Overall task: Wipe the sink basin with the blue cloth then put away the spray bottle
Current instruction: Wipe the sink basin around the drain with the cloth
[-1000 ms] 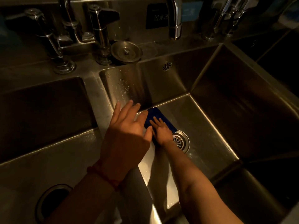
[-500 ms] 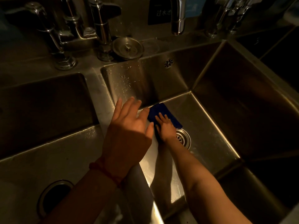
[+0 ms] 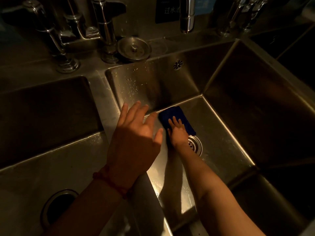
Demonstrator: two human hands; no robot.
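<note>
**Wiping the basin floor; spray bottle out of sight**

You are in the first step: the wipe. The middle stainless sink basin point(image 3: 221, 126) is the largest thing before you, deep and dim, with water droplets speckling its back wall and a wet sheen along the near left wall. A second basin point(image 3: 47, 116) lies to its left, and taps point(image 3: 105, 31) stand along the back ledge beside a round metal drain stopper point(image 3: 134, 47).

Your left hand point(image 3: 134, 142) hovers above the divider between the two basins, fingers point(image 3: 134, 109) spread and straight, holding nothing. Your right hand point(image 3: 178, 133) reaches down to the basin floor, palm flat on the blue cloth point(image 3: 175, 116), fingers straight and slightly splayed, pressing rather than pinching.

The cloth lies folded at the back left of the floor, touching the foot of the back wall, just beside the drain strainer point(image 3: 195, 144).

By my judgement, much of the floor and the walls remain to be covered, so your next move calls for steady flat pressure and a sweep toward the right. The spray bottle is not visible; you will need to find it afterwards.
</note>
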